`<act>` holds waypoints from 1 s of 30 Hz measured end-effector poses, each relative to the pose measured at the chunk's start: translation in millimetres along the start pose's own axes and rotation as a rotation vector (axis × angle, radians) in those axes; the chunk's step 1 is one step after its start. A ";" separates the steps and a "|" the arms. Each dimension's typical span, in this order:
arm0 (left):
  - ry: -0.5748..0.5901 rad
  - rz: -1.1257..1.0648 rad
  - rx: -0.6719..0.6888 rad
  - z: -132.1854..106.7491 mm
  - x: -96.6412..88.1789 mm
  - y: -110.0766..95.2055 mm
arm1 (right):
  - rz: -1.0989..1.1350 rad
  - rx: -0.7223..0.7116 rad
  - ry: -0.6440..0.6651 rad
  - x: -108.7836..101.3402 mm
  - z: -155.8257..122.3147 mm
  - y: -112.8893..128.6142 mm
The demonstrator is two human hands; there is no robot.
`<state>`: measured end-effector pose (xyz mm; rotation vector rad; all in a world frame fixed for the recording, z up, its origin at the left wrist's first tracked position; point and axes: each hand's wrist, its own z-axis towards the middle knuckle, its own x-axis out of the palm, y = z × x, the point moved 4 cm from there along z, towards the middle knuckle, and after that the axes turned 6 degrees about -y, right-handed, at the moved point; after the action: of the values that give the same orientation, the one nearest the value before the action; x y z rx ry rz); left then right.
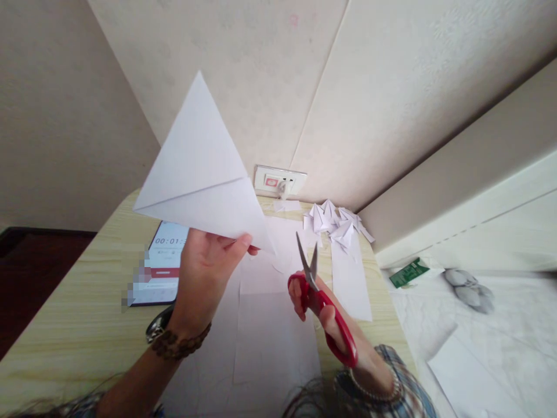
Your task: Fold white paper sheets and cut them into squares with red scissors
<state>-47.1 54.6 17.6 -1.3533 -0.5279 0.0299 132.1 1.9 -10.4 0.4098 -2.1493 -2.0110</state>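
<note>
My left hand point(213, 261) pinches the lower edge of a folded sheet of white paper point(195, 151), which is raised above the table with one point upward. A crease edge runs across its lower part. My right hand point(331, 319) is closed through the red handles of a pair of scissors point(312, 276). Their blades are spread and point up, a little to the right of the paper and apart from it. Several loose white sheets point(274, 331) lie on the table beneath both hands.
A phone point(161, 267) showing a timer lies left on the wooden table point(78, 313). Several folded paper pieces point(326, 217) are heaped at the back right, by a paper strip point(352, 278). A wall socket point(281, 180) with a plug is behind. Slippers point(469, 289) lie on the floor.
</note>
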 end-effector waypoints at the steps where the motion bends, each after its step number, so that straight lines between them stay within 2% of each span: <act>1: -0.001 -0.005 0.004 -0.1 0.5 -0.4 | -0.038 0.010 0.037 2.0 -1.4 3.3; 3: -0.010 -0.006 -0.001 -0.4 0.9 -0.3 | -0.070 0.047 0.083 6.6 -1.4 8.0; 13: -0.063 0.014 -0.044 0.2 -2.5 7.2 | -0.072 0.222 0.086 18.1 15.2 15.6; 19: -0.031 0.011 -0.121 -2.9 1.1 5.1 | -0.051 0.217 0.051 17.7 14.5 15.4; 30: -0.009 0.032 -0.110 -4.0 0.8 4.2 | -0.020 0.214 0.084 17.5 11.1 12.3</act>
<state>-43.7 52.2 13.5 -1.4699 -0.5214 0.0332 111.0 7.6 -0.1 0.5376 -2.3236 -1.7454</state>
